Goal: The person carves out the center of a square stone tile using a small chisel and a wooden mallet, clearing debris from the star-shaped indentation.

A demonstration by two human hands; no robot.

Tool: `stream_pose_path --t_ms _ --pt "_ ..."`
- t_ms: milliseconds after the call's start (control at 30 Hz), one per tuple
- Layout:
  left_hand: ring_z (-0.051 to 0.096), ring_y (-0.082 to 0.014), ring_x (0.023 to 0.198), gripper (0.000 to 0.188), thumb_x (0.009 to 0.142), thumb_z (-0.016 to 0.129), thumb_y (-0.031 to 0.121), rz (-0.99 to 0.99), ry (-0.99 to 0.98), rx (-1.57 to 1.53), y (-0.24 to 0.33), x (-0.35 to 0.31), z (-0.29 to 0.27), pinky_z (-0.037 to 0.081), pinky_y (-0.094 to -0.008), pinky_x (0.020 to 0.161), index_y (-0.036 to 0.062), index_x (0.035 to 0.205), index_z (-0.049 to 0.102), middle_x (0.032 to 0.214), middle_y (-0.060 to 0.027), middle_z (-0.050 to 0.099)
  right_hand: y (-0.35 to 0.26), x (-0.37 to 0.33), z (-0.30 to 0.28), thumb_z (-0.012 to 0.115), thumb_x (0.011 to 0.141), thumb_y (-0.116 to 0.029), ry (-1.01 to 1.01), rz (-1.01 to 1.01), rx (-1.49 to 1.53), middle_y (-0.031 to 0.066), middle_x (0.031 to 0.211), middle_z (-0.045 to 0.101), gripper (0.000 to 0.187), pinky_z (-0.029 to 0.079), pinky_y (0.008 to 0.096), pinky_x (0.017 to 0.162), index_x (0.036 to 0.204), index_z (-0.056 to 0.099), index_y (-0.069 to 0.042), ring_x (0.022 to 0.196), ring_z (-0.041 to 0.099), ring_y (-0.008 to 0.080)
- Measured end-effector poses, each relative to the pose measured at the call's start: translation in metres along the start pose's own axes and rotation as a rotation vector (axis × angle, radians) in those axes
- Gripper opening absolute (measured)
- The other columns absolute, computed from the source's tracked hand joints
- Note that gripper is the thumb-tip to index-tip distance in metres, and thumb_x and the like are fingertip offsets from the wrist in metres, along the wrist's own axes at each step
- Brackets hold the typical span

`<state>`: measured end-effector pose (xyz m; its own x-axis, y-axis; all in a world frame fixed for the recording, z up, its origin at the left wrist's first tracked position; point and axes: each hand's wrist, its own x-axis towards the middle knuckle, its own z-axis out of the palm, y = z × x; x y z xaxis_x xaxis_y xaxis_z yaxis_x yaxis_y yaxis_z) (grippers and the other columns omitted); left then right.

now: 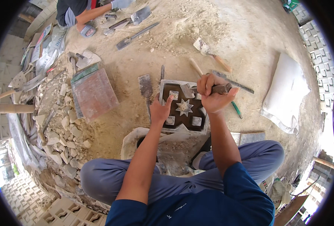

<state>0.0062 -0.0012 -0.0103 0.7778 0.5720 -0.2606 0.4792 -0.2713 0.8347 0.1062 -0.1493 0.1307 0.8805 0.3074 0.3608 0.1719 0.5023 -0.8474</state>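
In front of my crossed legs lies a square grey mould (185, 131), with a star-shaped block (184, 107) at its centre and small square blocks around it. My left hand (161, 109) grips the mould's left side, its fingers outside the wall and the thumb reaching over the top. Closed over the upper right part, my right hand (214, 94) holds a wooden-handled tool (222, 89) whose flat grey end points left above the mould. The fist hides much of its shaft, so its exact kind is unclear.
Left are a reddish board (95, 92) and broken rubble (67, 132). Beyond the mould lie a wooden-handled trowel (221, 63) and a long flat bar (136, 35). A white sack (286, 92) rests at right. Another person's gloved hand (121, 3) shows at the top.
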Motion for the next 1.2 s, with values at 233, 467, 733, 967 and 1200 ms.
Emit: stream_pose_path --t_ms 233,467,733,967,1200 --pt "0.070 -0.0358 0.099 0.066 0.084 0.075 0.048 0.005 0.011 -0.003 0.001 -0.001 -0.003 0.054 -0.0422 0.086 -0.0012 0.126 0.060 0.104 -0.0210 0.073 0.018 0.003 0.017 0.033 0.088 -0.079 -0.162 0.014 -0.077 0.0045 0.050 0.035 0.082 0.018 0.0313 0.045 0.053 0.036 -0.004 0.045 0.027 0.0140" --pt "0.071 -0.0356 0.097 0.068 0.085 0.075 0.047 -0.005 -0.004 -0.052 0.004 -0.001 -0.003 0.054 -0.0425 0.085 -0.0024 0.127 0.058 0.101 -0.0210 0.073 0.033 0.011 0.029 0.035 0.094 -0.067 -0.259 0.042 -0.215 0.0058 0.050 0.034 0.076 0.019 0.0317 0.046 0.054 0.034 -0.002 0.046 0.029 0.0155" --pt "0.070 -0.0348 0.102 0.069 0.086 0.075 0.047 -0.036 -0.006 -0.031 -0.005 0.003 -0.003 0.053 -0.0409 0.089 -0.0044 0.128 0.058 0.106 -0.0223 0.071 0.029 0.028 0.047 0.043 0.096 -0.052 -0.232 0.068 -0.050 0.0045 0.055 0.037 0.063 0.022 0.0285 0.046 0.058 0.039 -0.002 0.049 0.033 0.0140" --pt "0.069 -0.0363 0.103 0.071 0.085 0.075 0.048 -0.063 -0.035 -0.070 -0.001 0.002 -0.006 0.053 -0.0421 0.090 -0.0043 0.130 0.056 0.107 -0.0233 0.071 0.073 0.042 0.043 0.041 0.092 -0.044 -0.254 0.242 -0.034 0.0036 0.054 0.037 0.055 0.023 0.0293 0.048 0.056 0.036 -0.003 0.049 0.032 0.0139" --pt "0.069 -0.0400 0.098 0.075 0.083 0.075 0.050 -0.005 -0.028 -0.044 0.003 0.003 -0.003 0.054 -0.0450 0.086 -0.0029 0.132 0.055 0.102 -0.0245 0.071 0.089 0.033 0.041 0.031 0.102 -0.046 -0.412 -0.064 -0.316 0.0035 0.052 0.037 0.063 0.023 0.0308 0.046 0.054 0.035 -0.005 0.046 0.033 0.0156"
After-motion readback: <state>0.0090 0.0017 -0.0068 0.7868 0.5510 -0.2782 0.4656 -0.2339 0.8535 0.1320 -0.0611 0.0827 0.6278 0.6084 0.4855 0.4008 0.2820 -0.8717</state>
